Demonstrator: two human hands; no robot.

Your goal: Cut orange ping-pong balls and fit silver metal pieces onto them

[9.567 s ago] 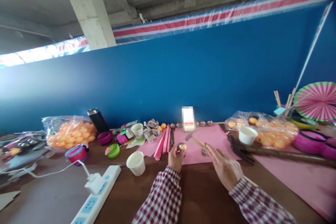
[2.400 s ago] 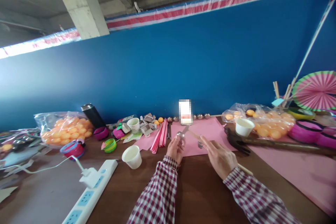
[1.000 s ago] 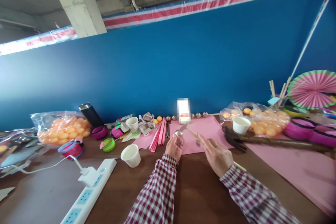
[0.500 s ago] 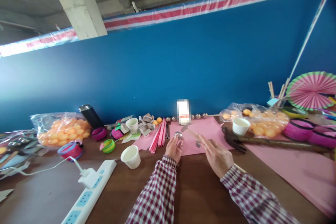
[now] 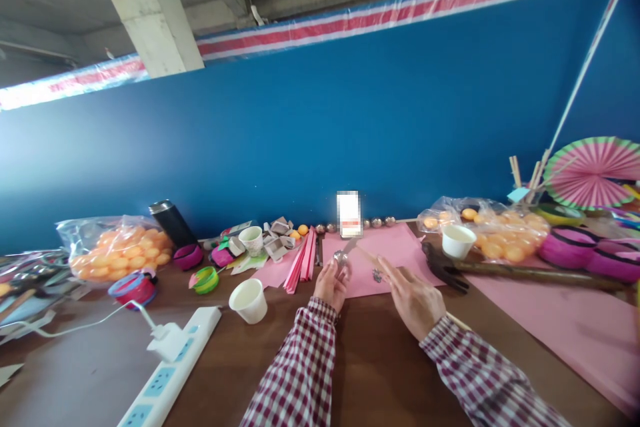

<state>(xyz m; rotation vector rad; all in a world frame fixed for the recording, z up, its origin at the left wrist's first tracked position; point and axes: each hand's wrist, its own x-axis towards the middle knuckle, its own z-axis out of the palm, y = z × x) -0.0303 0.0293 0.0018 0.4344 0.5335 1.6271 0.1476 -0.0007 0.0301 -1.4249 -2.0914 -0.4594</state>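
My left hand (image 5: 332, 283) is closed around a shiny silver ball (image 5: 341, 257), held up between thumb and fingertips above the near left part of a pink sheet (image 5: 395, 247). Gripped in my right hand (image 5: 414, 297) is a long, slim tool with a pale wooden handle (image 5: 369, 255) and a flat grey tip (image 5: 351, 245). The tip is at the upper right of the ball; whether it touches is too small to tell. Beside my right fingers, a small silvery clump (image 5: 377, 275) lies on the sheet. Several more silver balls (image 5: 389, 221) line the back edge.
Left of my arm are a white paper cup (image 5: 249, 301), a power strip (image 5: 173, 367) and folded pink strips (image 5: 302, 260). To the right lie a hammer (image 5: 530, 271), another white cup (image 5: 458, 241) and bagged orange balls (image 5: 513, 237). A blue partition (image 5: 320, 113) stands behind.
The tool's grey tip has shifted slightly towards the silver ball. Both hands keep nearly the same place and grip.
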